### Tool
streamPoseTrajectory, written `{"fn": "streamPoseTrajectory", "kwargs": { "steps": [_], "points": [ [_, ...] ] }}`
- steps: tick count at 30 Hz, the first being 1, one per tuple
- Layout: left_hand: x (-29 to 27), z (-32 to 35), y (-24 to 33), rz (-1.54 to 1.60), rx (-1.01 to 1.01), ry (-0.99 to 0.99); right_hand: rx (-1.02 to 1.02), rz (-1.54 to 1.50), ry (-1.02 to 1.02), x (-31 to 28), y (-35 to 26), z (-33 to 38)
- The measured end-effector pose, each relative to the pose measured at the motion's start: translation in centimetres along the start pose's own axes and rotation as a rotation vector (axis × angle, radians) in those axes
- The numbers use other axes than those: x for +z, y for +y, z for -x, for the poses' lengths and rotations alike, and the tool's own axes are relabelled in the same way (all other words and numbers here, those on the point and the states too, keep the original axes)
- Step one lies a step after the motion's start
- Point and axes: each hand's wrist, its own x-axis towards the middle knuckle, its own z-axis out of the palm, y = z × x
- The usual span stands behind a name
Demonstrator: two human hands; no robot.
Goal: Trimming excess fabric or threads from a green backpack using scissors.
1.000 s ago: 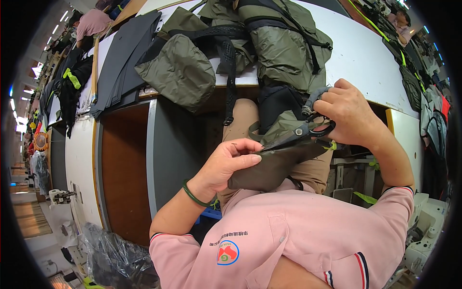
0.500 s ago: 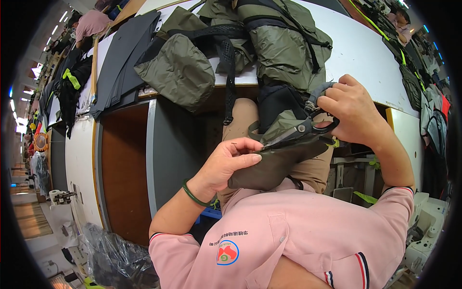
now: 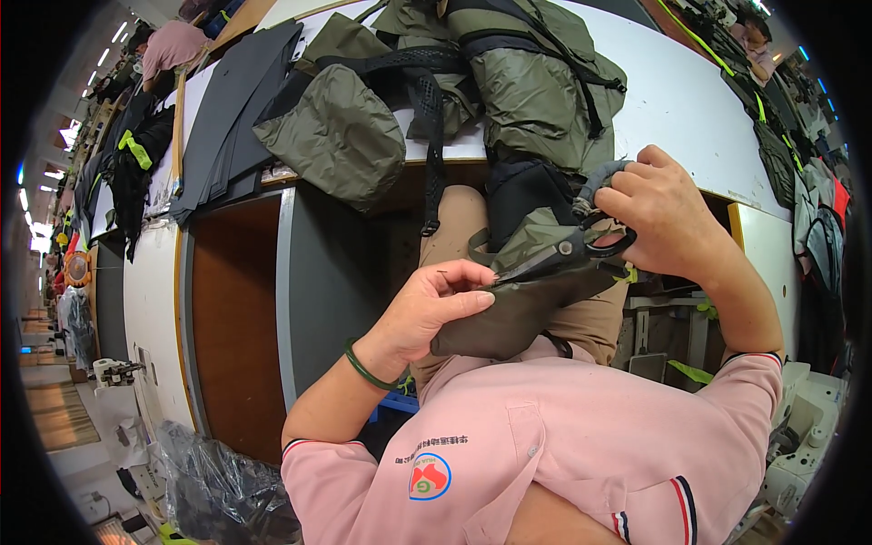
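The left hand point(image 3: 431, 309) pinches, between its thumb and forefinger, the edge of one dark olive fabric piece point(image 3: 509, 322). The right hand point(image 3: 654, 218) is curled around the handles of one pair of scissors point(image 3: 565, 247), its fingers bent and not spread. The scissors' two handles stand apart, one wrapped in grey, the other black. Their blades point toward the left fingertips along the fabric; how wide they part cannot be told. The fabric piece is held above the person's lap, before the near edge of the white bench point(image 3: 681, 109); whether it joins the backpack cannot be told.

On the left wrist there is one green bangle point(image 3: 372, 363). One olive backpack point(image 3: 545, 100) with black straps reaches over the middle of the bench's near edge, and to its left one rounded olive flap point(image 3: 341, 136) hangs over this same edge. Toward the bench's left end lies one stack of dark grey sheets point(image 3: 236, 100), too much overlapped for counting.
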Motion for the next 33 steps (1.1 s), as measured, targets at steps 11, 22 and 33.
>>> {"fn": "streamPoseTrajectory", "kwargs": {
  "steps": [11, 22, 33],
  "points": [
    [-0.10, 0.07, 0.05, 0.000, -0.016, -0.022, -0.010, 0.005, -0.010, 0.01, 0.00, -0.12],
    [-0.02, 0.13, 0.12, 0.017, -0.028, -0.018, -0.025, 0.017, -0.012, -0.06, -0.01, -0.23],
    [-0.12, 0.06, -0.04, -0.012, -0.024, -0.010, -0.039, 0.013, -0.003, -0.02, 0.18, -0.32]
  ]
}}
